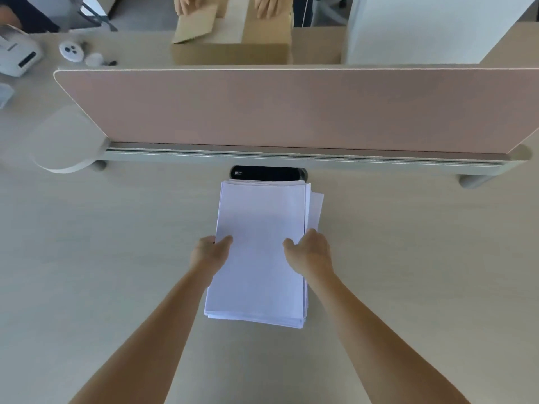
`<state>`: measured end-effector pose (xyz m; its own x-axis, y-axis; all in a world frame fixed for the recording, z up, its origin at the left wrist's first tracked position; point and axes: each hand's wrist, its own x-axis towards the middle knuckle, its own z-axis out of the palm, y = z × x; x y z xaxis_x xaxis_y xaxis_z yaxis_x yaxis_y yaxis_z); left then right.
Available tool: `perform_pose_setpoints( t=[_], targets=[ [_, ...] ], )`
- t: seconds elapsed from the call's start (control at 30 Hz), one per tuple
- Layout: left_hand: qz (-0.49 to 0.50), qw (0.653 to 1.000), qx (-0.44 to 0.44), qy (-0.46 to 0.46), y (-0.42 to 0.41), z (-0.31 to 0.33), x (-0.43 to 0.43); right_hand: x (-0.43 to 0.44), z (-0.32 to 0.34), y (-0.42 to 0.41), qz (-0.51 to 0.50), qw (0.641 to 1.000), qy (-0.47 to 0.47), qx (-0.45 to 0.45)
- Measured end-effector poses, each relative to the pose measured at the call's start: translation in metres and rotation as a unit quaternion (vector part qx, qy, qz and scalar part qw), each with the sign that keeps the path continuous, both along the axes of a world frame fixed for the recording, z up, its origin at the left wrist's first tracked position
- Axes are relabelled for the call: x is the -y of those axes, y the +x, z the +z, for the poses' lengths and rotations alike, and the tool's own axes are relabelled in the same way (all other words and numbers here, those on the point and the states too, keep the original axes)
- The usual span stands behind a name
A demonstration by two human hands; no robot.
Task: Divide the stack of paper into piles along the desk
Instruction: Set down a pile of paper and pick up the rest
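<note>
A stack of paper (259, 217) is in the middle of the desk (116, 243), right in front of the person. I cannot tell if it is lifted a little. The sheets are white, and a few stick out at the far right side (the pile is not very neat). Its far end comes close to a black slot (268, 173) in the desk, just below a long pink wall (291, 109) that stands across the desk.

The left hand (210, 249) holds the left edge of the stack. Its thumb lies on top of the paper, and the other fingers go down at the edge, where they are hidden. The right hand (311, 252) holds the right edge, with its thumb on top and its fingers curled over the side. Both hands grip about halfway along the long sides.

Behind the pink wall sits a brown box (233, 52), and another person's hands (186, 5) rest on top of it. A small round white thing (71, 51) lies far off to the left.
</note>
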<state>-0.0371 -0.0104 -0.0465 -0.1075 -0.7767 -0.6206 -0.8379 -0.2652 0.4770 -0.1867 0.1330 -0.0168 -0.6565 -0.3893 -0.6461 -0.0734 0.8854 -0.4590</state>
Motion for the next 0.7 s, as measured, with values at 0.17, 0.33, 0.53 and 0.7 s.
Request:
perform_pose_setpoints(
  t=[0.17,0.33,0.53,0.7],
  targets=[
    [-0.007,1.000,0.001,-0.007,0.000,-0.002,-0.004,0.006,0.000,0.007,0.009,1.000,0.015,-0.024],
    [-0.013,1.000,0.002,-0.006,-0.001,-0.004,-0.006,0.008,0.002,0.012,0.024,0.999,0.019,-0.018],
    [-0.010,1.000,0.012,-0.008,0.000,-0.005,-0.007,0.011,-0.002,0.013,-0.130,0.984,-0.096,0.078],
    [-0.007,1.000,0.012,-0.005,0.003,-0.004,-0.005,0.017,-0.004,0.012,-0.216,0.953,-0.133,0.167]
  ],
)
